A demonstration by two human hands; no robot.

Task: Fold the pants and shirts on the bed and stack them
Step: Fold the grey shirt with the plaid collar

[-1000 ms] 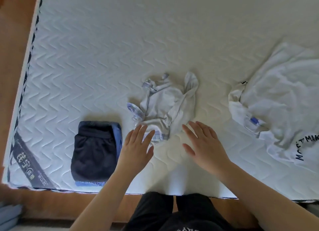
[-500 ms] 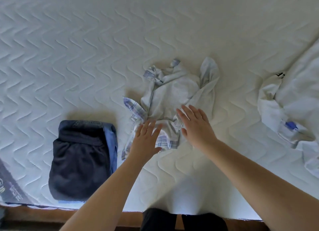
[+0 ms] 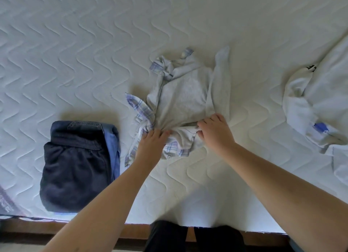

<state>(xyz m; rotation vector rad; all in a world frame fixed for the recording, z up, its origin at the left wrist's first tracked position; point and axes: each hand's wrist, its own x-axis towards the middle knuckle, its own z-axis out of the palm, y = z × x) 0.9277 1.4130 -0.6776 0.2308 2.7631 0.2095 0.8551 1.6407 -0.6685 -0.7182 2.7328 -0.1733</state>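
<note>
A small crumpled grey shirt [image 3: 185, 97] with blue plaid cuffs and collar lies in the middle of the white quilted mattress [image 3: 75, 54]. My left hand [image 3: 150, 148] grips its lower left hem, fingers curled into the cloth. My right hand [image 3: 216, 133] grips the lower right hem, where the fabric bunches up. To the left lies a folded stack of dark pants [image 3: 75, 169] on top of blue jeans. A larger white shirt [image 3: 320, 105] lies unfolded at the right edge, partly out of view.
The mattress's near edge [image 3: 94, 218] runs along the bottom, with a wooden bed frame [image 3: 75, 231] below it. My dark-clothed legs [image 3: 188, 238] stand against the frame. Bare mattress stretches beyond the grey shirt.
Both hands moved forward from hovering open over the mattress onto the grey shirt's lower hem and closed on it. The view has come closer to the bed.
</note>
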